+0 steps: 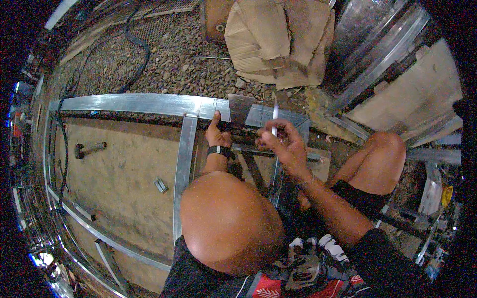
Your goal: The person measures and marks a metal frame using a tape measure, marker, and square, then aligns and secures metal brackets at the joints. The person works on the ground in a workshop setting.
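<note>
My left hand (pixel 218 135) grips a shiny square metal tube (pixel 149 104) near its right part, the thumb pressed on its face and the other fingers partly hidden below. My right hand (pixel 288 149) pinches a slim white pen-like stick (pixel 275 116), held upright with a thin dark tip pointing away from me. Between the hands, a dull grey-brown flat piece (pixel 241 108) sits in line with the tube. To its right lies another grey metal section (pixel 278 118), partly behind the stick. The tube forms the far side of a rectangular metal frame.
A hammer (pixel 89 149) and a short metal offcut (pixel 160 186) lie on the brown board (pixel 129 169) inside the frame. A black cable (pixel 141 47) crosses gravel (pixel 184 64) at the far left. Cardboard (pixel 278 44) lies beyond; more metal profiles (pixel 387 57) lean at right.
</note>
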Available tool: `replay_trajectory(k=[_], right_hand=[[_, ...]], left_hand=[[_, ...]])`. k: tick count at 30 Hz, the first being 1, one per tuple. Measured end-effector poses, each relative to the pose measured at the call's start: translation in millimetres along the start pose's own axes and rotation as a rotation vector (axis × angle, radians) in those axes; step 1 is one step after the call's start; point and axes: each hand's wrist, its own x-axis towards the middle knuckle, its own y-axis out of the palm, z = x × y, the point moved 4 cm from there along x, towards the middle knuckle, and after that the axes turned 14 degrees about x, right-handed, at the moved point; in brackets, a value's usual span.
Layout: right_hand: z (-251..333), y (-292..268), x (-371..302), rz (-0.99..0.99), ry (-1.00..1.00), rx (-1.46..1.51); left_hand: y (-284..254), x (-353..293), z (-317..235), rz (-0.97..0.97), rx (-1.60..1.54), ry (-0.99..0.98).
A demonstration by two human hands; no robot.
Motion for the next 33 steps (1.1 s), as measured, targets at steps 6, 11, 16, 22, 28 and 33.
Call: replay_trajectory(k=[6,11,16,22,28,33], right_hand=[[36,53,48,0.319,-0.430,-0.596],[38,39,69,0.330,-0.455,-0.655],[43,11,65,0.272,-0.422,-0.706],[57,3,55,0.316,-0.329,-0.632],[55,3,59,0.329,-0.419,-0.677],[56,-4,59,0.320,-0.387,-0.653]], left_hand=[[-12,2,-11,0.133,-0.006,0.007],[-4,-14,-1,-0.055,0.280,-0.144],[15,-14,26,0.031,0.143,-0.042],[15,-7,41,0.033,0.156,-0.074],[16,-4,38,0.095,0.114,-0.071],[29,-10,45,0.155,0.024,-0.082]])
